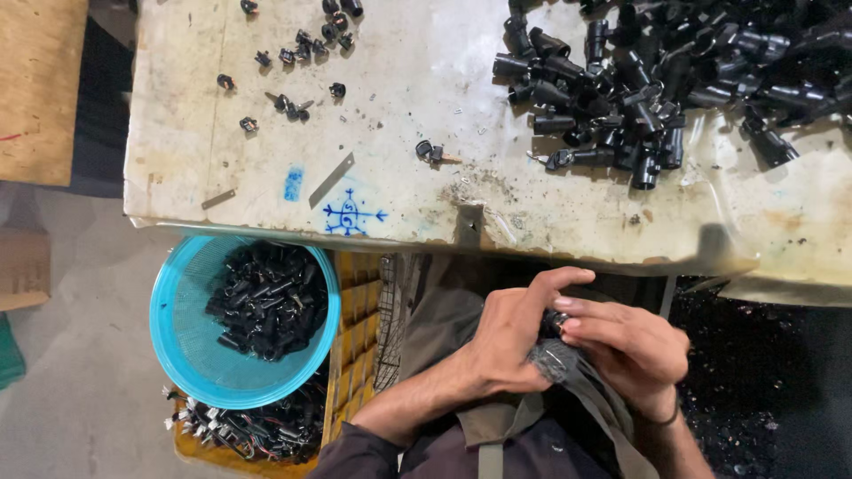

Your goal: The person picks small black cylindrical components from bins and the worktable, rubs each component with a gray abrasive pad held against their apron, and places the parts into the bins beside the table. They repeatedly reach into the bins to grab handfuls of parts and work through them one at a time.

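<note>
Below worn bench (pixel 222 160), hands grip black part (pixel 556 321).

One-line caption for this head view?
Both hands, left and right, grip a small black part below a bench.

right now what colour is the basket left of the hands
Turquoise blue, a mesh basket holding black parts; the head view shows it.

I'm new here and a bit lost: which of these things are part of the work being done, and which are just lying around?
In use: left hand, right hand, small black part, pile of black parts, blue basket.
Lying about: metal strip, yellow crate, wooden board.
</note>
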Available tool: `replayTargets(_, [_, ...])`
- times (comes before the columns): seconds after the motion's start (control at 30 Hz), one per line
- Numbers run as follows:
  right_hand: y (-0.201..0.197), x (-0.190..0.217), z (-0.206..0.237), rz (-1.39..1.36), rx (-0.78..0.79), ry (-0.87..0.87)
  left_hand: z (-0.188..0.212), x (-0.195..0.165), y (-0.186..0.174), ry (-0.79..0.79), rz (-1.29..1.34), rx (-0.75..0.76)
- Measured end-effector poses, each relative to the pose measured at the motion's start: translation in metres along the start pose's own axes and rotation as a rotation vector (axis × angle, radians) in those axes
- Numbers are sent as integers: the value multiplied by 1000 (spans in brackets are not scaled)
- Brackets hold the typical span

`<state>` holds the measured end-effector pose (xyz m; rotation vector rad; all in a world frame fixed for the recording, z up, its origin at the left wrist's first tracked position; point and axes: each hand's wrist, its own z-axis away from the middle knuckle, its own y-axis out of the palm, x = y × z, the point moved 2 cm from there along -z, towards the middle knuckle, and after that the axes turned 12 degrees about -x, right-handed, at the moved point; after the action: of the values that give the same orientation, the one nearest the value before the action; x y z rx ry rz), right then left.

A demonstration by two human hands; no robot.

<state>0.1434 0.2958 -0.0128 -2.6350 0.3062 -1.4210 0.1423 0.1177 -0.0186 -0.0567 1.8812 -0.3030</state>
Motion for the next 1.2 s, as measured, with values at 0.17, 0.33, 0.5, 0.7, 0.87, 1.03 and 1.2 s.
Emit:
replayTargets(0.17, [-6, 1, -7, 51, 148, -5, -5, -3, -3, -10, -164, 84])
replayTargets(0.33, [-12, 1, -9, 67, 7, -25, -6, -7, -3, 30, -164, 63])
replayTargets(0.5, [-8, -7, -9, 30, 239, 75, -1, 4, -6, -14, -202, 189])
replayTargets(0.7, [1, -19, -5, -73, 382, 132, -11, 2, -13, 39, -316, 372])
replayTargets(0.87, [11, -26, 7, -217, 388, 160, -2, -13, -79, -260, -502, 294])
replayTargets(1.03, [1, -45, 26, -1013, -676, 1082, 52, 3, -170, -743, -1449, 96])
replayTargets(1.2, [9, -41, 43, -1311, -220, 1221, -4, 34, -140, -155, -1164, -162])
